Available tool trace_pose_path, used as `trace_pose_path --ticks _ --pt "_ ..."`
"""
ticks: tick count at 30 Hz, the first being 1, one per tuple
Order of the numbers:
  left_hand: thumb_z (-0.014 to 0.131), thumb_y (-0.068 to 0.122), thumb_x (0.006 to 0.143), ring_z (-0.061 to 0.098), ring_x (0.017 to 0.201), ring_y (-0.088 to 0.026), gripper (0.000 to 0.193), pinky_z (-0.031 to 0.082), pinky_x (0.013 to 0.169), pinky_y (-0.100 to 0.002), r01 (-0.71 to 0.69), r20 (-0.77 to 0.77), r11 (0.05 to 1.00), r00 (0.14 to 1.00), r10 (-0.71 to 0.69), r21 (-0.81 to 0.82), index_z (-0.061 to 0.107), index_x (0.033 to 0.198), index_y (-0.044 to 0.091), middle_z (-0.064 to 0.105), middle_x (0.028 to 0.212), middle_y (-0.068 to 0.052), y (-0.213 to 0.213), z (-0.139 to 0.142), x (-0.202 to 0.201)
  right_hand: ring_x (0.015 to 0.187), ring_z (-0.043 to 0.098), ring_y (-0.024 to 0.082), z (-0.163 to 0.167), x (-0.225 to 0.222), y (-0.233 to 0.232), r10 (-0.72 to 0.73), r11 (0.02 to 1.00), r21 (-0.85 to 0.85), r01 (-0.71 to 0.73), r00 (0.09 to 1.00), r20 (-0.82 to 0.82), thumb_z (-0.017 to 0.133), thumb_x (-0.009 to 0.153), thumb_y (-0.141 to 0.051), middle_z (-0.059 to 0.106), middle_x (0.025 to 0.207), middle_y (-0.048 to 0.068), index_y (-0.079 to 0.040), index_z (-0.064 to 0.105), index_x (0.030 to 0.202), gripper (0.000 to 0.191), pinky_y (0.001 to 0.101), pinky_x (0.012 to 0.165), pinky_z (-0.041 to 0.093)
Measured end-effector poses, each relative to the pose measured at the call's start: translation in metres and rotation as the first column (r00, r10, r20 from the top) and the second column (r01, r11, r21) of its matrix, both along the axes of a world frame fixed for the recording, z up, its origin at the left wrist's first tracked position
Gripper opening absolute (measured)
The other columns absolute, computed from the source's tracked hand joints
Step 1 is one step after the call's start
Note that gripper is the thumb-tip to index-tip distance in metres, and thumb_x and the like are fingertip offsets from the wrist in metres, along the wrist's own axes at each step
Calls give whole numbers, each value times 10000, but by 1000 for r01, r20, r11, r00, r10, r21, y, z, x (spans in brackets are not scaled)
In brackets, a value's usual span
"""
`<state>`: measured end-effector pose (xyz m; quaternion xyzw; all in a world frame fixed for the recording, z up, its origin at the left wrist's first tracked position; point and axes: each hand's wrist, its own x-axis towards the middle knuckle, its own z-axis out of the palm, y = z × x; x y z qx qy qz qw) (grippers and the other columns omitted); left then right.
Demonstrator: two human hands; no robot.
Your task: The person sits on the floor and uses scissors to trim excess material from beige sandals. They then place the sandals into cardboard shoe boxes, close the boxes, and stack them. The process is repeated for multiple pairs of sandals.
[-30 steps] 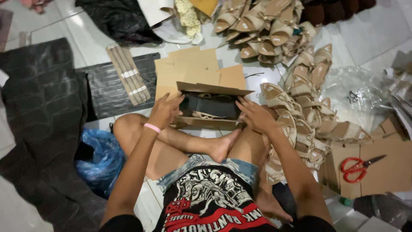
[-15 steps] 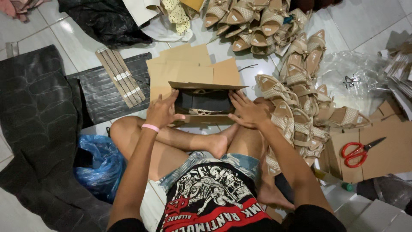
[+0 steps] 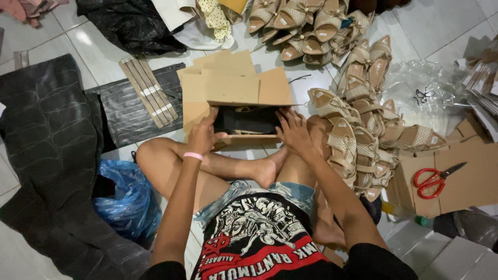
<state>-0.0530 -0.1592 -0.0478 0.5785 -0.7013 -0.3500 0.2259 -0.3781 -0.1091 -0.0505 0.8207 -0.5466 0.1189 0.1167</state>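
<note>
Head view: the open cardboard box (image 3: 244, 111) rests on the floor (image 3: 78, 41) just ahead of the crossed legs, dark contents inside. The left hand (image 3: 201, 136) grips the box's left wall; the right hand (image 3: 293, 132) lies flat, fingers spread, on its right rim. The box is judged light and stiff, with thin flaps that bend easily; hold the side walls. Tan sandals (image 3: 358, 129) crowd the right; the dark mat (image 3: 46, 135) lies left.
</note>
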Motion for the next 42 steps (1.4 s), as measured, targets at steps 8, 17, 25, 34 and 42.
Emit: trace_pose_path --ticks 8,17,25,34,42 --pt "891 88 727 597 1256 -362 918 550 955 -383 -104 -302 937 953 -2 -335 446 1526 14 574 1408 -328 6 -5 -1 1409 383 452 10 15 -38 -408 898 125 422 692 596 592 1040 -474 409 1507 336 117 339 1475 776 475 1178 297" --pt "857 173 843 636 756 -165 830 547 701 -331 -186 -347 960 932 106 -207 445 1537 -22 675 906 -187 8 0 8 1466 401 405 27 27 -52 -462 850 520 81 586 665 492 1042 -435 415 1575 283 13 227 1601 764 406 1191 323" --pt "953 279 782 629 796 -373 946 515 755 -379 -409 32 884 910 412 226 501 1599 131 628 990 -341 -6 15 13 1458 366 501 42 49 -88 -150 983 173 62 814 561 603 1078 -351 330 1624 347 81 183 1632 818 514 1250 289" --pt "930 102 623 715 1157 -193 999 559 959 -279 -372 -462 880 751 472 294 466 1500 -19 711 1312 -163 -8 2 11 1359 482 309 98 119 -172 404 910 46 -411 907 119 788 881 -444 530 1471 129 -81 453 1542 825 483 1105 408" --pt "967 103 615 720 1139 -209 948 538 970 -298 -391 -320 891 834 449 230 532 1453 14 712 1284 -180 -8 7 13 1351 539 315 70 121 -170 414 910 -42 -412 908 61 629 980 -419 570 1469 160 -81 408 1537 688 453 1052 450"
